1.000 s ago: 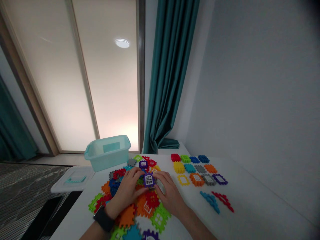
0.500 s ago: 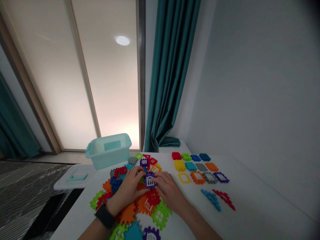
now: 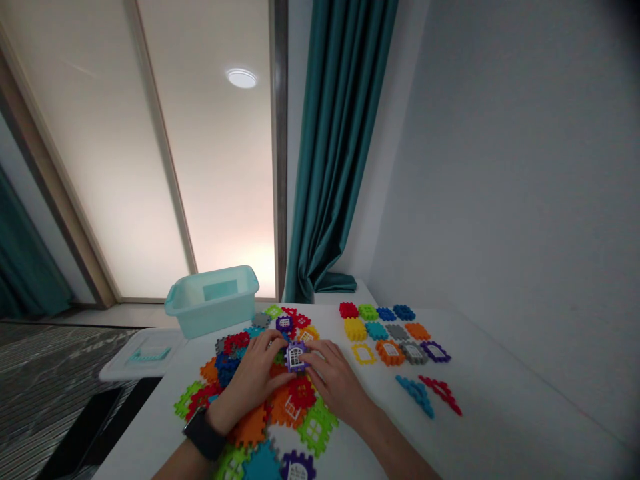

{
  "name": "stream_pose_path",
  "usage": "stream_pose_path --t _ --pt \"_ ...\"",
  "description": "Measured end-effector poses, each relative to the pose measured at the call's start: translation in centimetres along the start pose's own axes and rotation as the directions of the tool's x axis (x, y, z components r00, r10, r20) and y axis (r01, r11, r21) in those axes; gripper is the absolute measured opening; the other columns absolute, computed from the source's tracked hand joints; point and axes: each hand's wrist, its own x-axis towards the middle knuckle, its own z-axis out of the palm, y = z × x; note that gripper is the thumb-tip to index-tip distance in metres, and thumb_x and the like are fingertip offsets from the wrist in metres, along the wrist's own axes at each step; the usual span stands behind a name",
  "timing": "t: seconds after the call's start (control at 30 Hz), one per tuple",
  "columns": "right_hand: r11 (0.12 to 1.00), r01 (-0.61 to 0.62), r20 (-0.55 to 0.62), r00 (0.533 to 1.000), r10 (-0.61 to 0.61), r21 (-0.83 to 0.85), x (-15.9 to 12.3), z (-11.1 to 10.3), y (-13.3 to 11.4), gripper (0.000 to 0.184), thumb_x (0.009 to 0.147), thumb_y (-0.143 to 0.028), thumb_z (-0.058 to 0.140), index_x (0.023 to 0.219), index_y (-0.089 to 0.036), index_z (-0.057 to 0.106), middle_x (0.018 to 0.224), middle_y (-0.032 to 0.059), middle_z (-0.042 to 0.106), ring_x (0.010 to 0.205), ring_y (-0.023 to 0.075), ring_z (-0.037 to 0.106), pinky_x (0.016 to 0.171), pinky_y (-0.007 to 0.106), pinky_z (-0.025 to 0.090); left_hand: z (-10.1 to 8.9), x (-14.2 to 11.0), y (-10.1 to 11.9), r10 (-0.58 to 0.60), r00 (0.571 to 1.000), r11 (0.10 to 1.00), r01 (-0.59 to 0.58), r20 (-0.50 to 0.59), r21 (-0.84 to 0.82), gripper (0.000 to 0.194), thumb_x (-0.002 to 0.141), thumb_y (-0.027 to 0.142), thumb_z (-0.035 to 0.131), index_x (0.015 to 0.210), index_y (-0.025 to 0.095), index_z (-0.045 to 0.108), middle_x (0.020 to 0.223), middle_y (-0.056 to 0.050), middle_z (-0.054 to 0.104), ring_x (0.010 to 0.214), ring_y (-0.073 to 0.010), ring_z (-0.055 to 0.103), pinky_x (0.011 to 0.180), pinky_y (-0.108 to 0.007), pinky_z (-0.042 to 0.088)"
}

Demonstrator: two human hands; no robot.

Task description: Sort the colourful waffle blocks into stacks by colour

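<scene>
Between my two hands is a purple window tile (image 3: 296, 357), a toothed plastic building piece with a white lattice. My left hand (image 3: 253, 375) grips its left side, with the thumb below and the fingers above. My right hand (image 3: 334, 375) pinches the right side with thumb and fingertips. Under and around both hands lies a loose heap of toothed tiles, among them a green window tile (image 3: 317, 427), an orange tile (image 3: 250, 427), a blue tile (image 3: 263, 461) and a red tile (image 3: 301, 392). Another purple window tile (image 3: 298, 467) lies near the front edge.
Sorted stacks of tiles, such as a yellow stack (image 3: 355, 329) and an orange window stack (image 3: 390, 353), stand in rows at right. Blue (image 3: 416, 395) and red triangular pieces (image 3: 441, 394) lie before them. A teal bin (image 3: 217, 320) and its clear lid (image 3: 143, 355) are at left.
The purple window tile has tilted slightly between my hands, which keep their hold on it. The whole view has shifted a little, so everything sits slightly further left.
</scene>
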Motion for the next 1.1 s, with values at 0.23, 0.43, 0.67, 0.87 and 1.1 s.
stream_pose_path --t 0.23,0.43,0.67,0.87,1.1 --pt "0.998 -0.011 -0.034 0.999 0.013 0.058 0.0 0.0 -0.1 0.029 0.094 -0.010 0.053 0.118 -0.025 0.058 0.118 0.0081 0.067 0.110 0.0243 0.062 0.096 0.045 0.053 0.1 -0.1 -0.1 0.019 1.000 0.998 -0.020 -0.015 -0.066 0.043 0.077 0.032 0.084 0.113 0.024 0.060 0.122 -0.009 0.059 0.111 -0.0292 0.060 0.095 -0.044 0.052" --pt "0.999 0.004 -0.058 0.998 -0.002 0.050 0.0 0.0 0.0 0.024 0.095 -0.011 0.053 0.115 -0.023 0.058 0.119 0.0084 0.067 0.111 0.0237 0.061 0.097 0.045 0.053 -0.3 0.0 0.0 0.006 1.000 0.999 -0.006 -0.020 -0.034 0.045 0.078 0.029 0.083 0.116 0.024 0.059 0.123 -0.010 0.058 0.113 -0.0310 0.059 0.095 -0.047 0.052" --pt "0.999 0.013 -0.076 0.997 -0.011 0.036 0.1 0.1 -0.1 0.020 0.095 -0.011 0.052 0.109 -0.023 0.060 0.119 0.0089 0.068 0.111 0.0250 0.062 0.096 0.047 0.053 -0.4 0.0 0.1 0.010 1.000 0.997 -0.012 -0.027 -0.072 0.040 0.082 0.033 0.080 0.116 0.024 0.059 0.125 -0.011 0.057 0.115 -0.0317 0.058 0.098 -0.049 0.051" --pt "0.998 0.004 -0.075 0.997 0.001 0.067 0.2 -0.1 -0.3 0.019 0.095 -0.012 0.052 0.108 -0.024 0.061 0.116 0.0084 0.068 0.109 0.0243 0.062 0.094 0.046 0.053 -0.4 0.1 0.0 0.004 1.000 0.999 -0.005 -0.024 -0.034 0.045 0.076 0.032 0.085 0.113 0.024 0.061 0.123 -0.011 0.059 0.112 -0.0320 0.059 0.095 -0.049 0.053" --pt "0.991 -0.055 -0.095 0.993 0.067 0.121 0.1 0.1 -0.2 0.018 0.095 -0.013 0.053 0.107 -0.024 0.062 0.118 0.0078 0.068 0.112 0.0245 0.061 0.098 0.047 0.050 -1.9 0.2 -0.5 0.057 0.998 0.994 -0.055 0.011 -0.092 0.045 0.083 0.032 0.077 0.123 0.026 0.061 0.129 -0.011 0.055 0.120 -0.0308 0.056 0.102 -0.048 0.049"
